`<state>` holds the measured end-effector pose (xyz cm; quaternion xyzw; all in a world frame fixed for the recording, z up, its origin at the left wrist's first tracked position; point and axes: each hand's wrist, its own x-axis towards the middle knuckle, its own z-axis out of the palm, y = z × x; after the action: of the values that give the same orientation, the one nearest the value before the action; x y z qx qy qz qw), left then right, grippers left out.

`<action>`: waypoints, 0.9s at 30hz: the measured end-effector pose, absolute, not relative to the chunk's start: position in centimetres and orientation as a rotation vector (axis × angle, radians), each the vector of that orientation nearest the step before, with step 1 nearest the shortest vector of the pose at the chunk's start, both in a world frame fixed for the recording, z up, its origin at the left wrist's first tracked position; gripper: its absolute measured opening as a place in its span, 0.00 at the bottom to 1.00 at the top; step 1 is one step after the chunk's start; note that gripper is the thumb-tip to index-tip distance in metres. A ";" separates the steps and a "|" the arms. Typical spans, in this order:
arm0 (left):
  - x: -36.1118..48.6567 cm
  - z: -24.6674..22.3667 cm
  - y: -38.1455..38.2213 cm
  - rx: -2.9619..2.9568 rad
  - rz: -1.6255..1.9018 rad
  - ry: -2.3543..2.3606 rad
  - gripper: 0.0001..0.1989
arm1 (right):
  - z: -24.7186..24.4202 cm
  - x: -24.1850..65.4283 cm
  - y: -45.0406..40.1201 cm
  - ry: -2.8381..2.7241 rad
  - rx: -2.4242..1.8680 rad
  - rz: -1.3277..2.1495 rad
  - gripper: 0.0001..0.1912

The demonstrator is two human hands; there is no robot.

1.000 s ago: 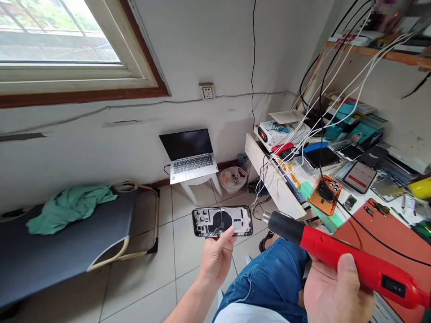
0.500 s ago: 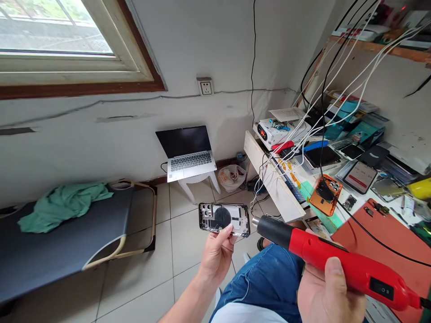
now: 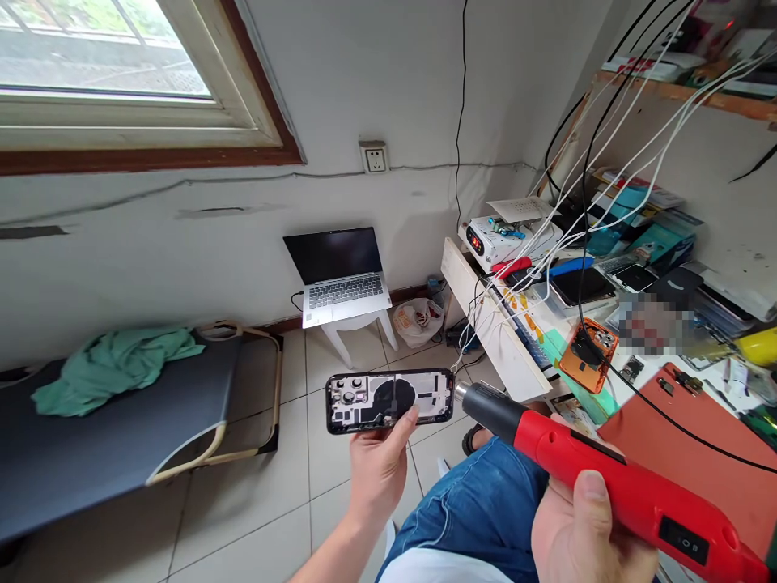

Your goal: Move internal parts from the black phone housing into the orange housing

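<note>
My left hand [image 3: 382, 461] is closed on a phone housing [image 3: 364, 397], thumb on its inner side near the lower edge. The housing is a black-rimmed shell with silver and black parts, a dark round patch in the middle and camera openings at its left end. My right hand [image 3: 588, 518] wraps round the red body of a heat gun [image 3: 571, 453] with a black front and a metal nozzle. That nozzle points left and sits just beside the housing's right end. A rocker switch shows on the heat gun's rear part.
At the right, a workbench [image 3: 449, 263] holds an orange phone housing [image 3: 586, 356], a red mat [image 3: 698, 453], tools and a white device [image 3: 510, 243]. White cables hang across it. A laptop [image 3: 346, 295] rests on a white stool; a folding cot [image 3: 151, 413] stands left.
The phone housing has moved left and turned, so its inner side faces me more squarely. The heat gun has shifted only slightly, its nozzle still by the housing's right end.
</note>
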<state>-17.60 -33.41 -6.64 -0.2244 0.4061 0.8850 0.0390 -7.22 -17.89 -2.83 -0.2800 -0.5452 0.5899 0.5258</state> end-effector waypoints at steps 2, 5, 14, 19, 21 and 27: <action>-17.5 -6.6 -33.4 -0.682 2.717 1.259 0.22 | -2.9 -7.2 -17.8 -1.273 -0.701 1.401 0.15; -17.5 -6.5 -33.6 -0.658 2.707 1.258 0.21 | -2.6 -7.7 -17.8 -1.226 -0.693 1.438 0.14; -19.1 -6.0 -34.2 -0.517 2.607 1.132 0.23 | -1.2 -9.3 -17.5 -1.017 -0.685 1.538 0.15; -19.5 -6.2 -34.4 -0.461 2.573 1.077 0.27 | -0.9 -9.2 -17.5 -1.011 -0.706 1.565 0.17; -19.5 -6.3 -34.4 -0.446 2.567 1.058 0.28 | -0.8 -9.2 -17.5 -1.011 -0.709 1.568 0.18; -19.5 -6.3 -34.4 -0.429 2.557 1.023 0.28 | -0.6 -9.1 -17.6 -1.008 -0.712 1.561 0.17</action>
<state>-19.52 -34.36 -6.34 -0.1514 0.3612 0.9031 0.1762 -9.14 -17.59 -0.62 -0.3000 -0.4250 0.6579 0.5447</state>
